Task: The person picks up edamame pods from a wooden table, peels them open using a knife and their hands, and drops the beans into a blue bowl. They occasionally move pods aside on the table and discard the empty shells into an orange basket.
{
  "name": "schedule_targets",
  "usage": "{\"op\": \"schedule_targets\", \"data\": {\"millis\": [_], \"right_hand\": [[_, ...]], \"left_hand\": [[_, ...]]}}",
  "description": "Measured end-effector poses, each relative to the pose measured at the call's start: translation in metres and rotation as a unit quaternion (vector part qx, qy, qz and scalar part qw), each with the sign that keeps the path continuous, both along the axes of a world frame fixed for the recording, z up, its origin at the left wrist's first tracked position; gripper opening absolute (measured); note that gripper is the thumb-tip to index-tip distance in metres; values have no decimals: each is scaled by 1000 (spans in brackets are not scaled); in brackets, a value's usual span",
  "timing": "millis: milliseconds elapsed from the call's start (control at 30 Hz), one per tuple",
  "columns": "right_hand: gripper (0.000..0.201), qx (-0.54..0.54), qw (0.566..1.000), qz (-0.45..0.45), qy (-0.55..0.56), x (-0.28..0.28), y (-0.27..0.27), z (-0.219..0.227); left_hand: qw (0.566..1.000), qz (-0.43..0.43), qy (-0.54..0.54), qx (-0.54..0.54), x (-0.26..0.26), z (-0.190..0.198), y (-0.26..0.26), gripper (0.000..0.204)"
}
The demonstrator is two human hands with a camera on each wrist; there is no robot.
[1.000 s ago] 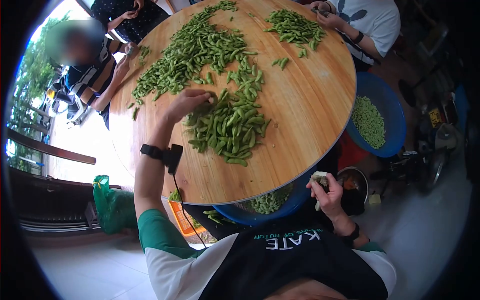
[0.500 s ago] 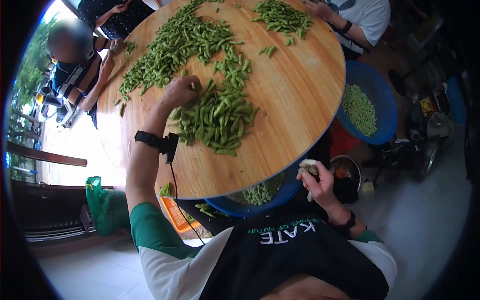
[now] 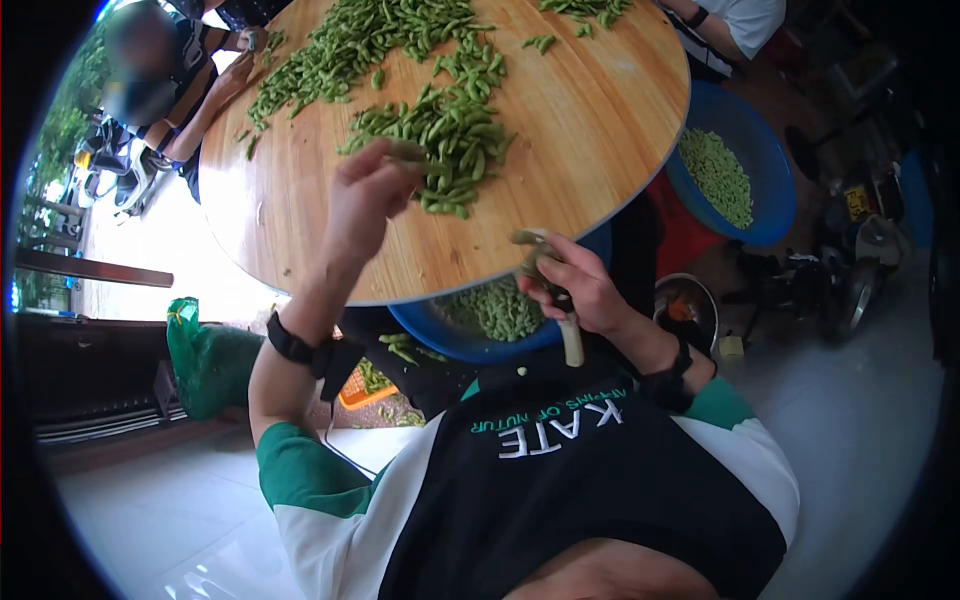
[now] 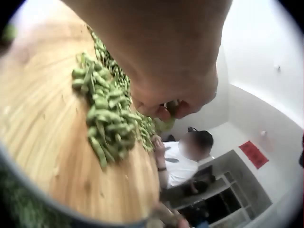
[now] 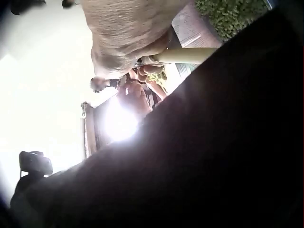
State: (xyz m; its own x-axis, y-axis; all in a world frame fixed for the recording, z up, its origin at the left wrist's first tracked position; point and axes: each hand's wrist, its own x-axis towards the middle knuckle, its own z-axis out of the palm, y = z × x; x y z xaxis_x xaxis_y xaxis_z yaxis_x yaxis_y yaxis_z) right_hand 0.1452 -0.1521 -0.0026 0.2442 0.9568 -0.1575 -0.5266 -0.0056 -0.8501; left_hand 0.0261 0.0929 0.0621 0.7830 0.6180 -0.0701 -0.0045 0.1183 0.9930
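My left hand [image 3: 372, 195] is lifted over the round wooden table [image 3: 600, 150], pinching a green soybean pod [image 3: 405, 152] between thumb and fingers. Just beyond it lies a small pile of soybean pods [image 3: 455, 150]. Over the table's near edge, my right hand [image 3: 582, 285] has its fingers curled round a tool with a pale, rod-like handle [image 3: 572, 342], which also shows in the right wrist view. The tool's other end is hidden in the grip. Greyish-tan material [image 3: 528, 238] shows at the thumb. Below sits a blue basin [image 3: 440, 345] of shelled beans.
A larger pod heap [image 3: 370, 40] covers the far table, where other people sit. A second blue basin [image 3: 783, 210] of beans stands at right, near a metal bowl [image 3: 714, 310]. Below left are an orange basket [image 3: 352, 400] and a green bag [image 3: 200, 360].
My left hand has left the pile and come back toward me with a pod. My right hand has moved left and up to the table's edge. The head view has tilted down.
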Motion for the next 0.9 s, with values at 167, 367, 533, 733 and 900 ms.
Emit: {"op": "schedule_targets", "data": {"millis": [167,367,533,733,900], "right_hand": [[38,74,993,52,71,-22,9,-2],[46,78,995,33,48,-30,1,3],[45,90,992,64,62,-26,-5,3],[42,64,992,63,93,-28,-14,-6],[40,45,993,65,87,-28,-15,-8]], "left_hand": [[1000,-8,-14,25,-26,-25,-79,26],[998,37,-52,-17,-39,-48,-121,19],[994,-49,-1,-99,-53,-57,-122,16],[992,-55,-28,-114,-52,-73,-124,15],[995,-34,-58,-72,-46,-74,-131,14]]}}
